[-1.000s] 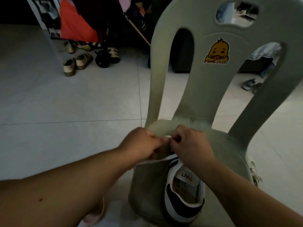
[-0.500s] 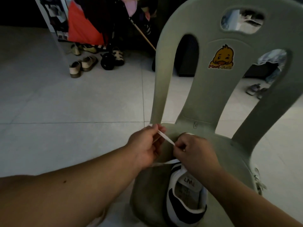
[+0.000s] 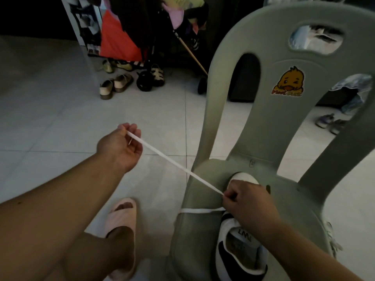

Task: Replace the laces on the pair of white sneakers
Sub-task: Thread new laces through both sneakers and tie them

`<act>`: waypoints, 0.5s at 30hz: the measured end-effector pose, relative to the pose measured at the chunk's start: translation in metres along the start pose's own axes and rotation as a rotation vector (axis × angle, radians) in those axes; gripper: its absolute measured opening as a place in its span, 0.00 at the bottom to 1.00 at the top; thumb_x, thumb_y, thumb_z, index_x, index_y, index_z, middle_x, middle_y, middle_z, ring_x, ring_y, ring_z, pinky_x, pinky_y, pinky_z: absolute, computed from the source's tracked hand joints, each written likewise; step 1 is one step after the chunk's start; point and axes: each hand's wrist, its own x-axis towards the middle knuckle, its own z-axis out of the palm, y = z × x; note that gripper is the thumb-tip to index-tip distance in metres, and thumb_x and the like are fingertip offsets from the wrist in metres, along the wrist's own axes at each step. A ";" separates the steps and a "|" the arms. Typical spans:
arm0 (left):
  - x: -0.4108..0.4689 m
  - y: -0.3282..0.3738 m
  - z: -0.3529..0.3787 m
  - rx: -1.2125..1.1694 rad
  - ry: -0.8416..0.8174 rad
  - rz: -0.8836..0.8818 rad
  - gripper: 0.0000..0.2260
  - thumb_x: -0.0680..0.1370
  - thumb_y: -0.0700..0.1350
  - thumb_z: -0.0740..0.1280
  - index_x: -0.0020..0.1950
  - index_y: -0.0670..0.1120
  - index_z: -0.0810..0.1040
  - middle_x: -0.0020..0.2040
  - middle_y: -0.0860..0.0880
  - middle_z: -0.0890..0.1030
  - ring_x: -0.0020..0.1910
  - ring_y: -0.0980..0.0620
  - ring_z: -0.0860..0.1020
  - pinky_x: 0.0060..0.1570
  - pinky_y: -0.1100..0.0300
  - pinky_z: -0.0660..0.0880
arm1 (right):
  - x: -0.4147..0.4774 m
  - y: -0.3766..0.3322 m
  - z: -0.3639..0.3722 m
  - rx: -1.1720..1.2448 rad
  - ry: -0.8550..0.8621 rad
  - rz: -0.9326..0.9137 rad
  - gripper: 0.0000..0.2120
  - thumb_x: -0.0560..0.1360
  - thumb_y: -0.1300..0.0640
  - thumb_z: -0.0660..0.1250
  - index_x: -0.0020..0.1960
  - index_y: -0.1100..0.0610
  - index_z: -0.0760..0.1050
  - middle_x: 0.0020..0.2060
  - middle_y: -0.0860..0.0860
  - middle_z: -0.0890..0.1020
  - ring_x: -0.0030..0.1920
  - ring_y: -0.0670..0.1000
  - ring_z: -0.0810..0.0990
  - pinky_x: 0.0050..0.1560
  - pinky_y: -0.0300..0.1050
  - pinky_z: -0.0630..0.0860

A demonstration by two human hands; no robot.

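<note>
- The chair carries one sneaker on its seat, toe toward the backrest.
- The step looks like drawing the lace through an eyelet near the toe.
- Left hand, out over the floor, pinches the taut lace end.
- Right hand is closed on the lace at the shoe, steadying it.
- Next: probably thread the following eyelet, keeping the lace flat.

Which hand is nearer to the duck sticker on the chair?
Right. The right hand rests on the sneaker on the seat, below the duck sticker; the left hand is out over the floor, pulling the lace.
</note>
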 end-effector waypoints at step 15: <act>0.035 0.062 -0.051 -0.188 0.112 0.238 0.08 0.81 0.44 0.59 0.48 0.50 0.77 0.38 0.53 0.81 0.33 0.58 0.80 0.39 0.63 0.76 | 0.000 0.004 0.000 -0.061 -0.046 0.007 0.06 0.75 0.52 0.65 0.40 0.49 0.77 0.35 0.45 0.80 0.36 0.41 0.76 0.33 0.31 0.69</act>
